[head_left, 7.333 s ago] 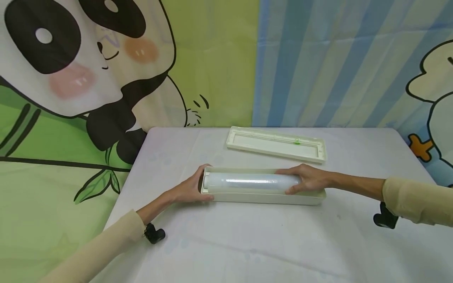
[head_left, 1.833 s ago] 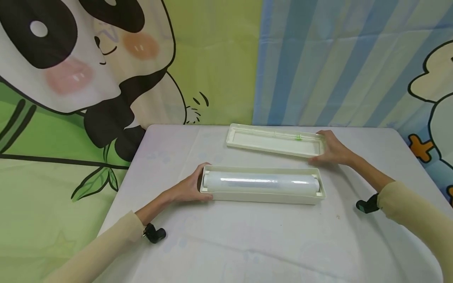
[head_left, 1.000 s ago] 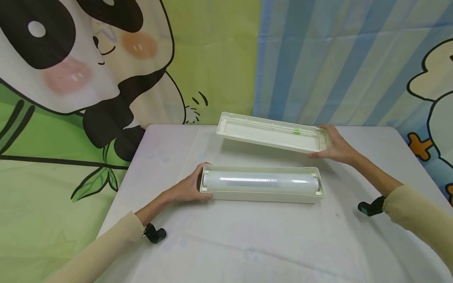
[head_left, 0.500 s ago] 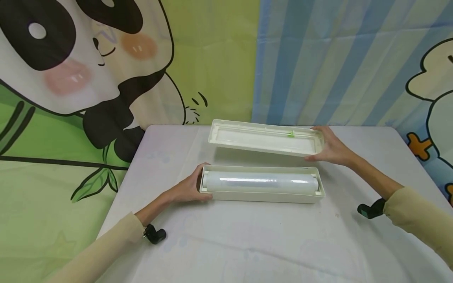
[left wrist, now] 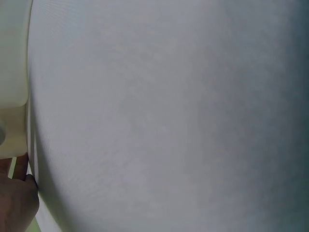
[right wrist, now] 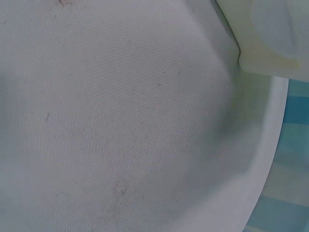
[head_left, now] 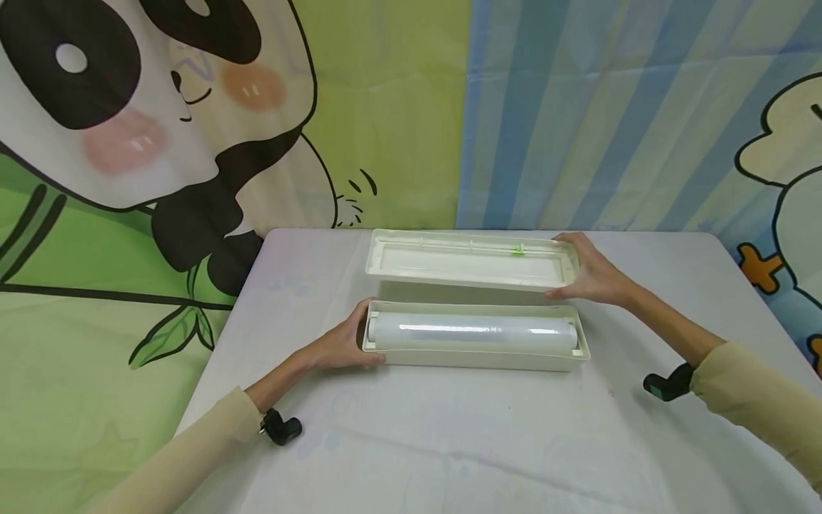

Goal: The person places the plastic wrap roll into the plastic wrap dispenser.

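A long cream plastic box (head_left: 475,360) stands on the table with a shiny roll of clear plastic wrap (head_left: 475,330) lying inside. My left hand (head_left: 343,343) grips the box's left end, thumb at the front. In the left wrist view, the same hand (left wrist: 17,203) shows at the lower left beside the box end (left wrist: 13,58). Raised just behind the box is its lid (head_left: 449,265), underside facing me, with a small green slider (head_left: 517,250) on a rail. My right hand (head_left: 591,271) holds the lid by its right end. The right wrist view catches a pale plastic corner (right wrist: 270,38).
A white cloth covers the table (head_left: 449,442), whose far edge meets a printed curtain (head_left: 385,107) with a panda and stripes. A black wrist camera (head_left: 280,427) sits on the left wrist, another camera (head_left: 669,383) on the right.
My right hand, earlier on the roll in the box, took the lid's right end and raised it off the table. Since then the lid has come left and nearer the box. The left hand stays.
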### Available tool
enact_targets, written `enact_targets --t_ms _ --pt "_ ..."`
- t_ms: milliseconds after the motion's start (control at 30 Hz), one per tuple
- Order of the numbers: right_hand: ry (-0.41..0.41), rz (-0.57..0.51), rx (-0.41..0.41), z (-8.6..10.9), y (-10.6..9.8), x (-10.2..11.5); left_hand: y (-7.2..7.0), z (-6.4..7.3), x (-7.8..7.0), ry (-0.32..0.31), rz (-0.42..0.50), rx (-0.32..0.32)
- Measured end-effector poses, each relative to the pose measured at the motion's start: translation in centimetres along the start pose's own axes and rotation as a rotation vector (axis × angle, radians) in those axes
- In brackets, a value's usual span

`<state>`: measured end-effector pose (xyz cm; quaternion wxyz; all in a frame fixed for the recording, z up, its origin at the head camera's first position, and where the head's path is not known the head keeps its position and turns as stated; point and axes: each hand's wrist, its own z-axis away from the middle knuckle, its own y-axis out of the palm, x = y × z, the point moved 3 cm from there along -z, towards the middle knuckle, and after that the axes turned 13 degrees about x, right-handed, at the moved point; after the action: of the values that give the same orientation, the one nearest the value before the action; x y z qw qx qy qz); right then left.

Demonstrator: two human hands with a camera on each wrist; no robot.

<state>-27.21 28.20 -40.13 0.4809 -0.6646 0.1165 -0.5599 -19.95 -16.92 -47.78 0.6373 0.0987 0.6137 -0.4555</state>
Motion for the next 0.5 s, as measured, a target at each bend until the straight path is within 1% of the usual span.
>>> enact_targets --t_ms 67,133,200,233,300,367,433,467,500 --pt "0.003 -0.003 0.008 0.0 0.1 0.0 0.0 0.0 0.1 0.006 -0.001 0.009" --pt "0.000 -0.005 0.013 -0.1 0.2 0.1 -0.1 0.1 0.2 0.015 0.017 0.025" --pt "-0.005 -0.008 0.018 -0.2 0.4 0.1 -0.3 0.5 0.4 0.008 0.043 0.046" --pt "-0.009 -0.010 0.020 -0.2 0.5 0.1 -0.5 0.7 0.5 0.010 0.069 0.056" --pt "-0.013 -0.013 0.021 -0.3 0.6 0.2 -1.0 0.8 0.6 0.038 0.165 0.067" --pt "-0.015 -0.014 0.019 -0.4 0.6 0.2 -2.0 0.6 0.7 0.059 0.250 0.035" --pt "-0.014 -0.010 0.014 -0.5 0.6 0.3 -3.2 0.1 0.7 0.082 0.331 -0.025" --pt "-0.013 -0.007 0.012 -0.5 0.6 0.3 -3.8 -0.3 0.6 0.088 0.355 -0.059" --pt "-0.012 -0.003 0.012 -0.6 0.6 0.3 -4.4 -0.7 0.4 0.080 0.357 -0.092"
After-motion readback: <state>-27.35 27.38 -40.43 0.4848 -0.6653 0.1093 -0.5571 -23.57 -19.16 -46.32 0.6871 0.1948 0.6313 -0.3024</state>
